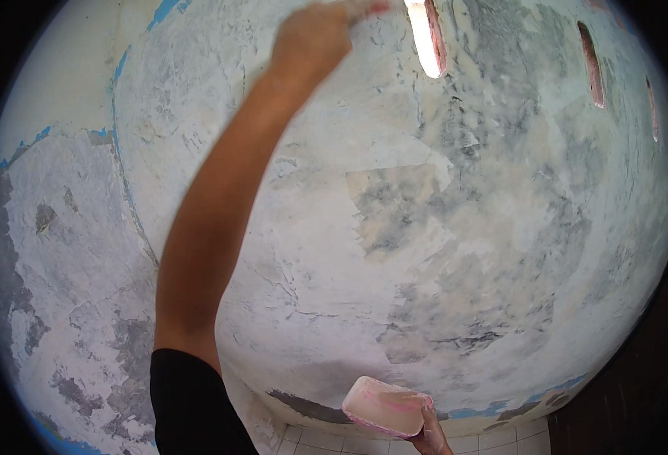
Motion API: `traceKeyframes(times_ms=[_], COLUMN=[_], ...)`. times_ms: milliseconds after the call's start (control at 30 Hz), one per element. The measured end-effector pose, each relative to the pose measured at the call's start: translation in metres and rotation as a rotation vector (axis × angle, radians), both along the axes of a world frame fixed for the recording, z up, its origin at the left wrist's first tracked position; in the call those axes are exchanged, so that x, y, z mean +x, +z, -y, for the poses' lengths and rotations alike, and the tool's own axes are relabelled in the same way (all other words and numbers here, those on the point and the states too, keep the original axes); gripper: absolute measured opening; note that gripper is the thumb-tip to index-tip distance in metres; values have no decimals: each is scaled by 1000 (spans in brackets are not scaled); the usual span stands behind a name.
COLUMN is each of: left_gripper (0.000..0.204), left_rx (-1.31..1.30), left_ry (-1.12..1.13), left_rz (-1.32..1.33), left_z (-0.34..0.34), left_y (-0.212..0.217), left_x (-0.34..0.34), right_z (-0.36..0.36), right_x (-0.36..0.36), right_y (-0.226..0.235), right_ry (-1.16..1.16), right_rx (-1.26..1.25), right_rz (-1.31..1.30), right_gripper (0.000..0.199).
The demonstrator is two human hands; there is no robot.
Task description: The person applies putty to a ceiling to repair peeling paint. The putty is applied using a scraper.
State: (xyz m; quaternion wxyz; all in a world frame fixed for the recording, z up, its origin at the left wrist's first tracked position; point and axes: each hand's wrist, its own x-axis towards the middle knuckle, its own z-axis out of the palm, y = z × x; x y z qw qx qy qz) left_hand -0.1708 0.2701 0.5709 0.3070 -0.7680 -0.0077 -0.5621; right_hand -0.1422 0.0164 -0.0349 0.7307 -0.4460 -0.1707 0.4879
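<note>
My left hand (pixel 315 34), smeared by motion, is raised at the top of the wall (pixel 311 205). It is closed round a pale tool with a red part (pixel 368 9); the top edge of the picture cuts it and its kind is unclear. Low down, my right hand (pixel 432 436) grips the right end of a pinkish-white rectangular tub (pixel 383 409). The tub is tilted so its inside shows, with pale and pink smears on its walls. White and grey patches of filler cover the wall in front of me.
Narrow upright slots pierce the wall at upper right; bright light shows in the nearest slot (pixel 425 42). A wall corner (pixel 125 178) with blue paint remnants runs down at left. White tiles (pixel 349 444) lie below, and a dark brown surface (pixel 614 394) stands at lower right.
</note>
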Motion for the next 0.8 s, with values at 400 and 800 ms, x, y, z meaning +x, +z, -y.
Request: traceKeyframes(times_ms=[400, 800], left_gripper=[57, 54], left_rx=[-124, 17], left_ry=[-8, 56], left_rz=[-150, 76], left_z=[20, 4], left_y=[-92, -23], left_x=[-27, 4], right_z=[2, 4], right_x=[9, -4], right_y=[-22, -23], right_ry=[28, -49], right_rx=[21, 13], right_rz=[-44, -19], right_gripper=[85, 86])
